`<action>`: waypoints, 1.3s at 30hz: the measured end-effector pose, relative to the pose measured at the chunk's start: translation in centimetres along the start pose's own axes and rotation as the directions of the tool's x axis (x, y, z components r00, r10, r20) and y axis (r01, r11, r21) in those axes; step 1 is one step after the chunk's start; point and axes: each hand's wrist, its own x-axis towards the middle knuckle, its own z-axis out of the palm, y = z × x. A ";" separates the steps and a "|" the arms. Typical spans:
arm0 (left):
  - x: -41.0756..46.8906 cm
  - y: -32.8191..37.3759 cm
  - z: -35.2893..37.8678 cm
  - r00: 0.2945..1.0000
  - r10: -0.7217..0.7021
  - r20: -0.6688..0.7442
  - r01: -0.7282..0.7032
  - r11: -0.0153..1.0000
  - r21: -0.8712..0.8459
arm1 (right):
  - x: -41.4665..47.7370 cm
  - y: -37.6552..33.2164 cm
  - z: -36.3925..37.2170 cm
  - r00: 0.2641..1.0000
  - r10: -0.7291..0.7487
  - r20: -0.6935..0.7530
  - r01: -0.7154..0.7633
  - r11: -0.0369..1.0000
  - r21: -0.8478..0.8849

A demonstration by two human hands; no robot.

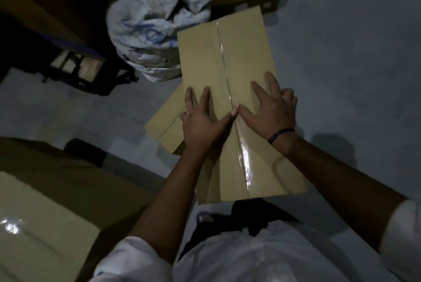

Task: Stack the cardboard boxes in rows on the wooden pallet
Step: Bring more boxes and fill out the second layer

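The grey floor (353, 53) carries a long cardboard box (227, 58), sealed with clear tape along its centre seam, directly in front of the person. It overlaps a second flat box (166, 126) at its left and lies just beside a crumpled white sack (148, 31). The left hand (202, 120) and right hand (271, 108) press flat on the box top, fingers spread and thumb tips touching at the seam; a dark band (281, 134) circles the right wrist.
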 end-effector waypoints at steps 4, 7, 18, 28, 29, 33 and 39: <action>-5.3 -1.5 -4.6 0.992 -0.059 -0.112 0.054 0.997 -0.048 | -3.1 -4.1 -3.4 0.983 -0.182 -0.032 0.179 0.981 -0.081; -9.6 -3.7 -8.2 0.977 -0.108 -0.184 0.100 0.994 -0.054 | -6.4 -8.4 -4.6 0.960 -0.278 0.002 0.277 0.955 -0.106; -29.9 -15.4 -22.4 0.718 -0.451 -0.531 0.406 0.890 -0.207 | -24.3 -27.1 -6.3 0.729 -0.680 0.078 0.681 0.732 0.011; -41.7 -20.7 -27.8 0.377 -0.653 -0.657 0.599 0.713 -0.364 | -34.0 -36.9 -5.4 0.370 -0.915 0.163 0.911 0.392 0.127; -42.4 -20.7 -27.8 0.337 -0.670 -0.661 0.615 0.689 -0.384 | -34.5 -37.4 -5.2 0.324 -0.931 0.167 0.927 0.348 0.138; -45.0 -20.8 -27.5 0.165 -0.727 -0.666 0.677 0.575 -0.460 | -36.1 -39.6 -4.8 0.134 -0.973 0.189 0.967 0.170 0.191; -48.7 -20.8 -26.3 -0.047 -0.766 -0.641 0.726 0.415 -0.549 | -39.6 -41.9 -3.9 -0.103 -0.971 0.214 0.958 -0.039 0.284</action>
